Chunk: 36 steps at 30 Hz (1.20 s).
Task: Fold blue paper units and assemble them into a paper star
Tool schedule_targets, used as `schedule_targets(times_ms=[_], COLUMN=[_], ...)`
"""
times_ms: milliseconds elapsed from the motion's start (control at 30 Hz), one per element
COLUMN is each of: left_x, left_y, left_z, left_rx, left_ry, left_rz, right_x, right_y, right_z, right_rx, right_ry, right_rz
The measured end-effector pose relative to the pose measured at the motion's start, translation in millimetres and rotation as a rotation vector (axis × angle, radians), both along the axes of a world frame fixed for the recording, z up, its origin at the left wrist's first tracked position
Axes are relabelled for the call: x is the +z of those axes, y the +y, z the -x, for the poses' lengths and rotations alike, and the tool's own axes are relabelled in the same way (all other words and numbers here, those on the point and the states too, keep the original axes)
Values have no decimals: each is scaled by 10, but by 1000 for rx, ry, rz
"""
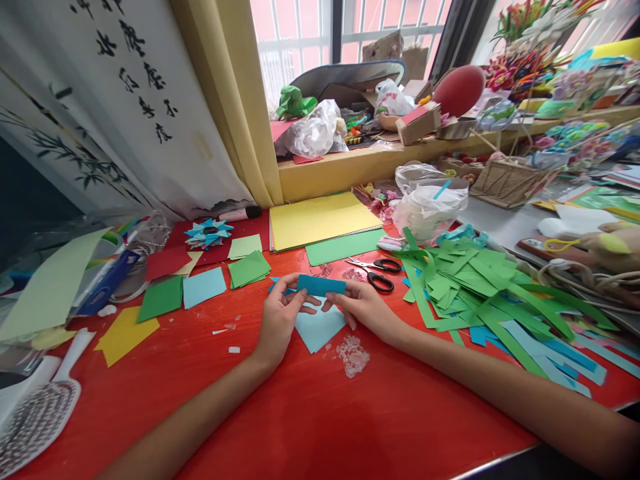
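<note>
Both hands meet over the red table (310,413): the left hand (280,320) and right hand (365,308) each pinch an end of a folded blue paper strip (321,285), held just above a light blue paper piece (317,328). Black-handled scissors (376,272) lie just right of the strip; green paper scraps (470,287) pile farther right.

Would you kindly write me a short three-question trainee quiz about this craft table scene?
1. True or false: both hands hold the folded dark-blue paper strip.
2. Which lies nearer the right hand: A) black-handled scissors, B) white hairbrush?
3. Fill in: under the left hand lies a light-blue paper ____ on the red table.

Key: 1 true; 2 A; 3 square.
</note>
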State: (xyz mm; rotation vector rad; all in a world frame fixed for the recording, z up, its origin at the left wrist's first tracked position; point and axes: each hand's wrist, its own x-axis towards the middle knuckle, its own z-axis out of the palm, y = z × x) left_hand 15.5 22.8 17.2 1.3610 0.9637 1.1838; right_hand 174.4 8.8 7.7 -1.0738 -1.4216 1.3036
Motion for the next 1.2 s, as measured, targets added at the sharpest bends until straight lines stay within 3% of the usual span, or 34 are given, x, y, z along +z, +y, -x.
schedule_targets(times_ms=[167,600,833,900,1067,1200], left_x=[9,-14,-49,-55,-60,-34], left_y=[-27,18,19,21,39,29], left_z=[-2,-6,-3,-2,12,24], left_rx=[-94,-81,-145,-175,-172,-142], left_ry=[58,122,212,248,290,277], left_rz=[12,36,35,13,-62,-68], right_x=[18,-37,-62,-50,-31,-41], right_y=[25,42,67,63,30,24], right_z=[-25,-24,-32,-35,-27,-7], right_rx=[-57,-31,-116,-75,190,136], right_ry=[79,96,117,101,-35,-31], right_rz=[-14,-18,0,13,-2,-5])
